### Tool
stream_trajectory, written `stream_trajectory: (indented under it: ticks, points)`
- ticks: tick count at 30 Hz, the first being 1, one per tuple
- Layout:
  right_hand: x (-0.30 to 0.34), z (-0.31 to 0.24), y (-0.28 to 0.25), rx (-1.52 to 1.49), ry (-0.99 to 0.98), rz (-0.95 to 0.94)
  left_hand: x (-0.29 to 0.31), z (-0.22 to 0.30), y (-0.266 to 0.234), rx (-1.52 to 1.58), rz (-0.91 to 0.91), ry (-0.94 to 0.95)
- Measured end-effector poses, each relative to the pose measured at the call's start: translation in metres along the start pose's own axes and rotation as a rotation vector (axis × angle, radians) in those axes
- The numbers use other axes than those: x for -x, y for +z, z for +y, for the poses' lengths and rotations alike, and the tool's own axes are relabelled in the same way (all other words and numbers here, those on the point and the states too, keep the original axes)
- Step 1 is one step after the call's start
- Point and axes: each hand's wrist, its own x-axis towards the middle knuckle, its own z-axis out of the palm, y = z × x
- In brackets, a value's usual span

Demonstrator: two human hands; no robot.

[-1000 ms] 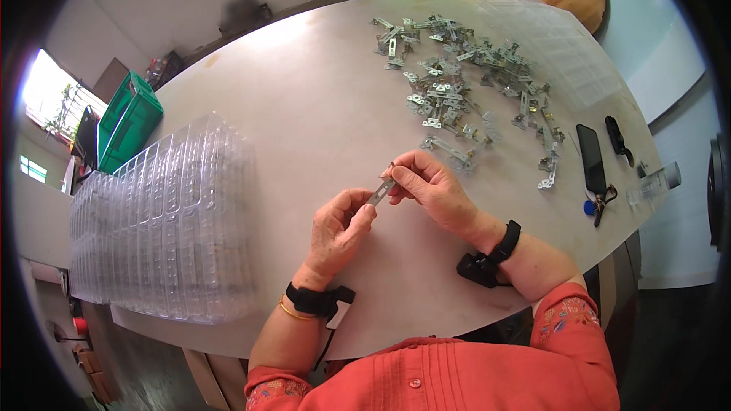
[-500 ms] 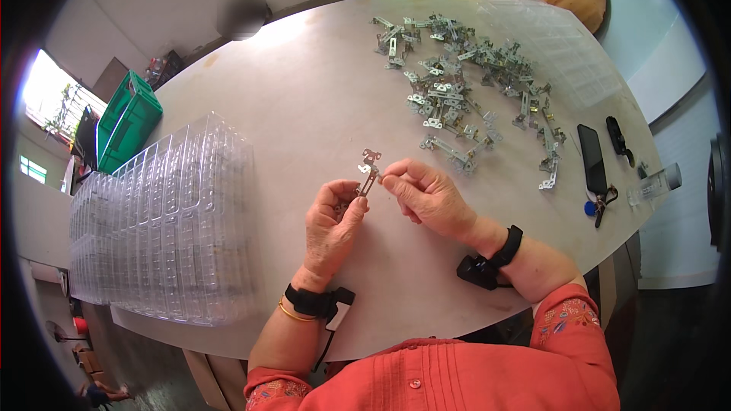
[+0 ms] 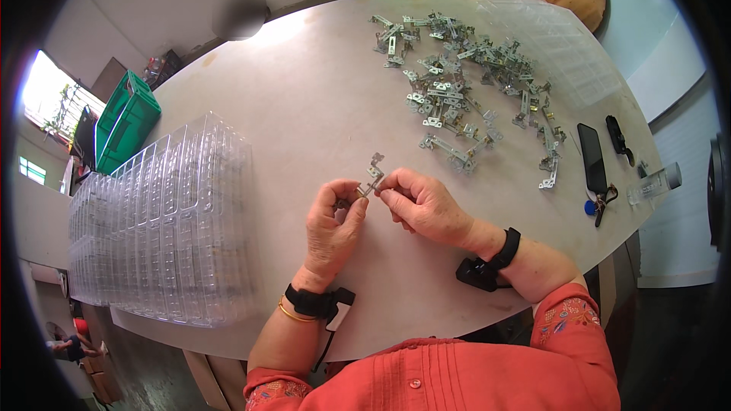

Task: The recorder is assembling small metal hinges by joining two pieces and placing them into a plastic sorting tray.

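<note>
A small silvery metal bracket (image 3: 374,172) with holed, lobed ends is held up over the middle of the table. Thumb and fingers of my left hand (image 3: 333,224) pinch its lower end. My right hand (image 3: 428,205) is closed with its fingertips on the bracket's right side. Part of the bracket is hidden by the fingers, and a bit of metal shows inside the curl of my left fingers. Beyond my right hand lies a loose heap of similar metal brackets (image 3: 449,99).
Stacked clear plastic trays (image 3: 164,228) stand at the left, with a green crate (image 3: 128,123) behind them. Another clear tray (image 3: 567,53) lies at the far right. A phone (image 3: 591,158), a black object (image 3: 619,141) and a clear bottle (image 3: 655,184) are near the right edge.
The bracket has turned in my fingers, and its upper end now leans further right. My right hand has shifted slightly, with its fingertips closer against the bracket.
</note>
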Motion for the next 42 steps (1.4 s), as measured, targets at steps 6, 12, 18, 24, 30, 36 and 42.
stream_trajectory:
  ticks: [6, 12, 18, 24, 30, 36, 42]
  points:
    - [-0.001, 0.0, -0.002, -0.04, 0.039, -0.022, 0.001, -0.002, 0.001, -0.026, 0.002, 0.007]
    - [-0.001, -0.002, -0.002, -0.056, 0.07, -0.094, 0.001, 0.003, 0.0, -0.072, -0.009, 0.009]
    - [0.0, -0.003, -0.005, -0.051, 0.103, -0.086, 0.0, 0.013, 0.003, -0.056, 0.113, -0.06]
    - [-0.006, 0.005, -0.009, -0.187, 0.108, -0.032, -0.002, 0.01, -0.002, -0.242, 0.144, -0.082]
    - [-0.008, 0.008, -0.012, -0.262, 0.093, -0.032, -0.002, 0.014, 0.0, -0.336, 0.084, -0.076]
    - [-0.007, 0.01, -0.013, -0.315, 0.097, -0.019, 0.001, 0.025, 0.002, -0.236, 0.126, -0.166]
    - [-0.008, 0.009, -0.013, -0.33, 0.088, -0.027, 0.001, 0.028, -0.001, -0.302, 0.119, -0.215]
